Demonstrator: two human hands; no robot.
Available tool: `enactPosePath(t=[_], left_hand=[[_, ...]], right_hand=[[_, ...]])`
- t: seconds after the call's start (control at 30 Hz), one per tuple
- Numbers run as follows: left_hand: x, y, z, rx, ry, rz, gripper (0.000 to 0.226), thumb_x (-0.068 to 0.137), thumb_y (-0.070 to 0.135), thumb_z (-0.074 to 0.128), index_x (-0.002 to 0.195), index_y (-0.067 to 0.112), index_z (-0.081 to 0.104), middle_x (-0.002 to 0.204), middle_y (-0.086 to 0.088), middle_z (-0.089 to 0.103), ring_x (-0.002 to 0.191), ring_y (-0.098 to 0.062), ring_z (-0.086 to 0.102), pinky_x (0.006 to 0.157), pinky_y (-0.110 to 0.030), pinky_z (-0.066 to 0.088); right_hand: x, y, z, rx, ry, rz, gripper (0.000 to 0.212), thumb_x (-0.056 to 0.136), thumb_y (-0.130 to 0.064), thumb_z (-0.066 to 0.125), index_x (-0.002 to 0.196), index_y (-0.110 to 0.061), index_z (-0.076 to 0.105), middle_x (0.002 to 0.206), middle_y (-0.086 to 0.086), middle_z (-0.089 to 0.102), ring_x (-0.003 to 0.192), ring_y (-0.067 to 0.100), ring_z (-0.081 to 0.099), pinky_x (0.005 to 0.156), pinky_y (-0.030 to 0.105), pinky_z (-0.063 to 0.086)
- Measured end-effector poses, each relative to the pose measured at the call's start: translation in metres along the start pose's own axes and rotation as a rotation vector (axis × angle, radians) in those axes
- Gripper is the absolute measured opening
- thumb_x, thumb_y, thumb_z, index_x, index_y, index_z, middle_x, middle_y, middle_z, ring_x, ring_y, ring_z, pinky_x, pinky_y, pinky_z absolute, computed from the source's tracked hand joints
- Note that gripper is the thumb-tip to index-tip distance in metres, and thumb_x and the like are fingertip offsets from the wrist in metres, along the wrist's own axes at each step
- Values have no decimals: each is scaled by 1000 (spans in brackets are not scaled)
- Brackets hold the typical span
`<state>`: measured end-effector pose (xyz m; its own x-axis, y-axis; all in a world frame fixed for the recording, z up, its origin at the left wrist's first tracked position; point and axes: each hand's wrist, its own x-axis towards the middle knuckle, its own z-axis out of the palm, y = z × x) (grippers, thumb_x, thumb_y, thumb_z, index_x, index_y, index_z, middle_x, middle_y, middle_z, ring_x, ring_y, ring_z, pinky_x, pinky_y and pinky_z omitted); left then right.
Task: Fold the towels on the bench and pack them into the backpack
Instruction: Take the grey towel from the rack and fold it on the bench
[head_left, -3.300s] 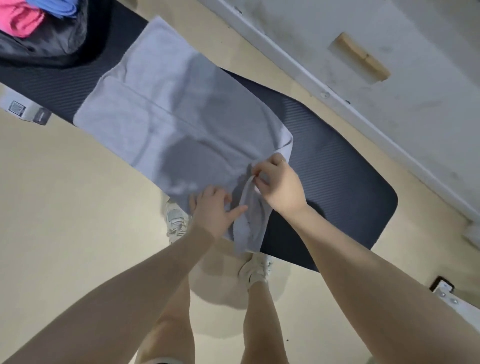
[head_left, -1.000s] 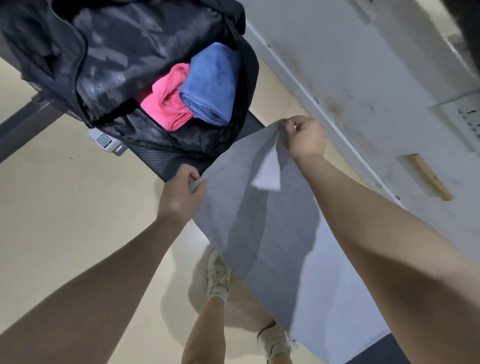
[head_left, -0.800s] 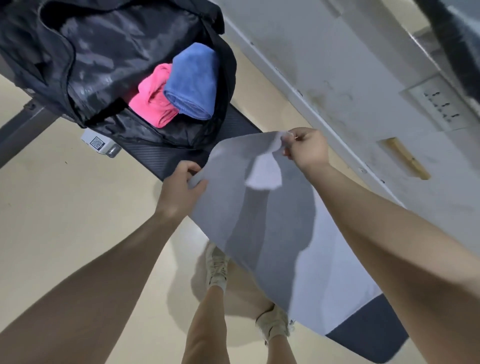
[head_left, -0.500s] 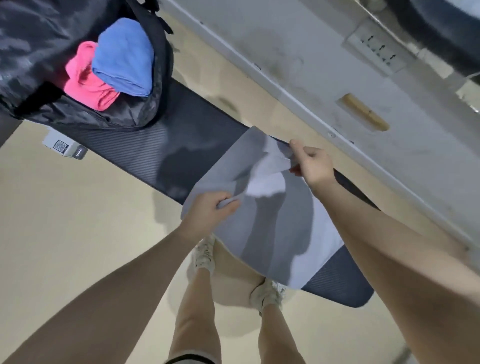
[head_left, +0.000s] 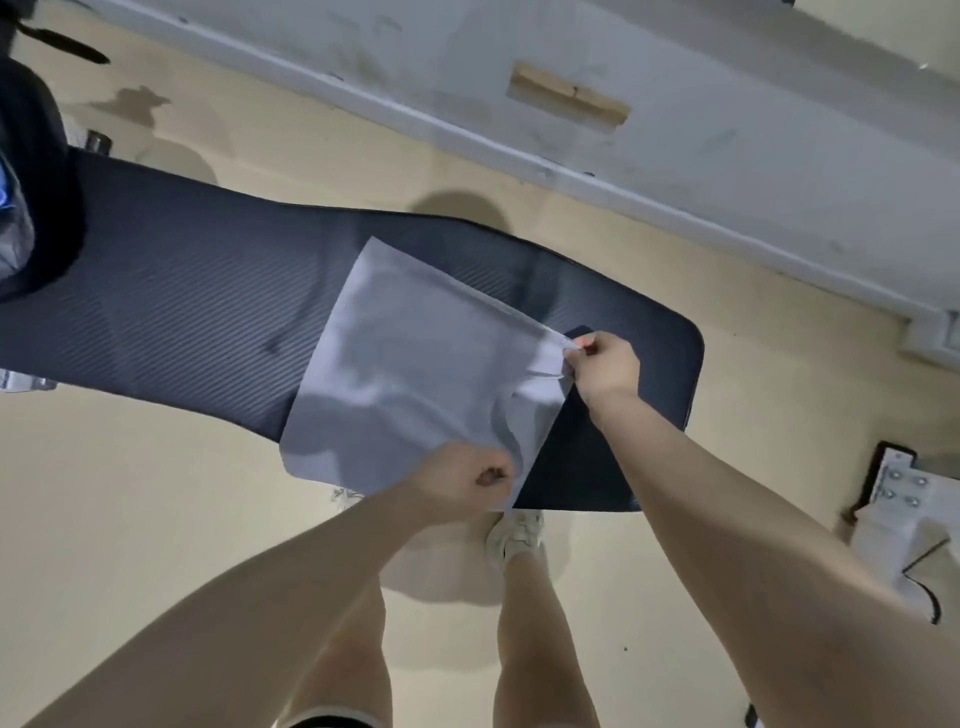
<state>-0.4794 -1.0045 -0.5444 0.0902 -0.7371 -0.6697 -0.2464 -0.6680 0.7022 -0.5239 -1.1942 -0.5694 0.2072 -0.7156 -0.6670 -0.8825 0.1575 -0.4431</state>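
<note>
Grey towel (head_left: 415, 364) on dark ribbed bench (head_left: 182, 291), beige floor (head_left: 130, 519), both hands' fingers (head_left: 579, 349) pinching its corners

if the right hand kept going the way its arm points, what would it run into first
Probably the grey towel whose corner the right hand pinches, lying over the dark bench. Depth is unclear, so it might pass just above.

My arms are bare from the bottom of the view up to my left hand (head_left: 457, 480) and right hand (head_left: 605, 364), with no sleeves, watch or rings showing. My legs are bare too, above pale laced sneakers (head_left: 514, 535) just below the near edge of the bench (head_left: 182, 312). A dark hem with a white band (head_left: 332, 719) sits at my thighs.
</note>
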Motion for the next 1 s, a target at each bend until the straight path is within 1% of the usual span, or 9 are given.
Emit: enactPosePath(t=[0.1,0.23,0.3,0.37,0.47,0.53,0.63,0.83,1.0], left_hand=[[16,0,13,133,-140,-64,34,88,22,49,57,25,35,53,6,37,51,-6,34,53,-19,31],[35,-8,6,336,-235,-130,32,91,39,45,66,19,48,71,1,58,73,-18,56,64,-26,43],[44,-19,-9,313,-55,-144,40,95,44,36,79,15,59,87,-7,64,86,-23,59,73,-33,43],[54,-30,-32,272,265,-88,47,93,43,28,92,9,61,97,-12,63,94,-28,57,80,-35,41],[68,-40,-75,319,641,-130,32,93,21,38,116,6,56,121,-15,53,106,-35,52,87,-42,42],[77,-43,-101,431,696,-230,36,92,8,42,128,8,47,137,-15,38,110,-39,45,89,-45,39],[87,-48,-132,558,614,-311,48,94,9,40,141,17,31,151,-11,15,117,-37,36,91,-48,36],[103,-52,-176,653,505,-325,20,96,12,38,110,4,50,115,-18,45,98,-36,48,64,-39,34],[106,-42,-209,510,679,-185,24,95,15,42,112,1,52,116,-20,47,96,-40,52,70,-43,39]], right_hand=[[10,19,-5,52,14,41,9,85,-5,53,82,-11,57,84,11,63,76,21,56,66,27,47],[27,29,-1,9,40,45,7,85,-6,54,83,-8,61,85,11,64,76,20,56,70,28,46],[34,33,4,-44,80,39,6,84,-8,56,84,-7,62,98,12,63,76,19,54,68,26,42],[36,33,7,-84,110,31,6,84,-9,56,87,-7,62,110,13,59,79,19,53,69,25,39],[33,28,11,-210,116,-59,23,88,-7,50,111,-4,52,116,15,52,94,26,52,75,29,36],[33,23,14,-279,91,-60,29,89,-7,47,117,-2,46,114,18,54,101,32,53,78,35,39],[38,18,20,-340,38,4,19,84,-4,48,100,1,55,101,19,59,100,37,57,77,37,45],[42,-9,8,-423,53,-48,25,87,-9,44,105,-3,60,119,19,50,99,39,56,82,40,46],[68,-48,-6,-346,153,-132,26,90,-6,42,109,-1,59,115,24,59,105,39,55,86,37,44]])
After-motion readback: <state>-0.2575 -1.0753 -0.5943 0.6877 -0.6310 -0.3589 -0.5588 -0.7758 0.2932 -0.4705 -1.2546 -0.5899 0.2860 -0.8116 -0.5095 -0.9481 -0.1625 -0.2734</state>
